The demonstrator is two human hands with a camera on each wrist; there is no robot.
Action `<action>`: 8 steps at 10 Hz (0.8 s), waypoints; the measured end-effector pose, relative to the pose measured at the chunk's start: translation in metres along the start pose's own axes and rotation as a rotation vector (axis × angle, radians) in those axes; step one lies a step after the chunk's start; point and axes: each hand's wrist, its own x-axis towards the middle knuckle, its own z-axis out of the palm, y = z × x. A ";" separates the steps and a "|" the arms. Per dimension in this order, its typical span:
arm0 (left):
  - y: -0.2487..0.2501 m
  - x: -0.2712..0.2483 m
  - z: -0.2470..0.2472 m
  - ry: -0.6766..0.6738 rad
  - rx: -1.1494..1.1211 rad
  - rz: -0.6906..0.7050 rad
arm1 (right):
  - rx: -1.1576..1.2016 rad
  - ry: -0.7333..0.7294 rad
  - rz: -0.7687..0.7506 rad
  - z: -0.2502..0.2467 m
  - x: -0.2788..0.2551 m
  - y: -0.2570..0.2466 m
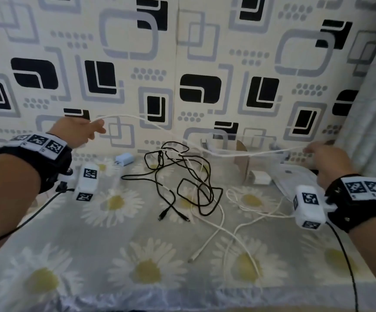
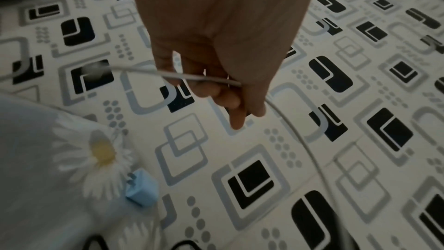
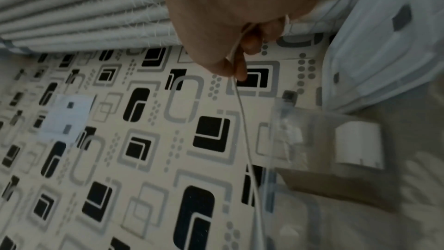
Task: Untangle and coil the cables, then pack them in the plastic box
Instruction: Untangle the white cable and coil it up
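Bedding printed with daisies [image 1: 137, 255] carried everything, backed by a patterned wall. At its far right stood the clear plastic box [image 1: 232, 154], open, with its lid [image 1: 295, 179] lying beside it and a white charger block [image 1: 259, 176] at its base. A black cable [image 1: 196, 188] lay in a loose knot mid-bed, with slack white loops [image 1: 238, 212] trailing toward the near edge. A small blue plug [image 2: 141, 190] sat by the wall.

Above the tangle, one white cable [image 1: 160, 127] was stretched between both hands: the left hand [image 1: 79, 131] pinched it with curled fingers up near the wall, and the right hand [image 1: 326, 161] pinched it over the box.

Untangling looked to be the step in hand, with nothing coiled or packed yet. The next move likely called for lifting this cable free of the black knot, then winding it into loops.
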 end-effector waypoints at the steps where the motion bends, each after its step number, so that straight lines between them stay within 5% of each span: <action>1: 0.009 -0.009 0.010 -0.054 -0.150 -0.126 | -0.018 -0.085 0.110 0.015 -0.012 0.008; 3: 0.040 -0.024 0.035 -0.144 -0.271 -0.004 | -0.119 -0.142 -0.189 0.041 -0.048 -0.018; 5: 0.071 -0.037 0.058 -0.304 -0.668 0.069 | -0.174 -0.671 -0.375 0.079 -0.102 -0.046; 6: 0.080 -0.043 0.067 -0.384 -0.742 0.081 | -0.191 -0.780 -0.352 0.104 -0.118 -0.041; 8: 0.081 -0.045 0.072 -0.422 -0.726 0.116 | 0.017 -0.742 -0.284 0.128 -0.127 -0.050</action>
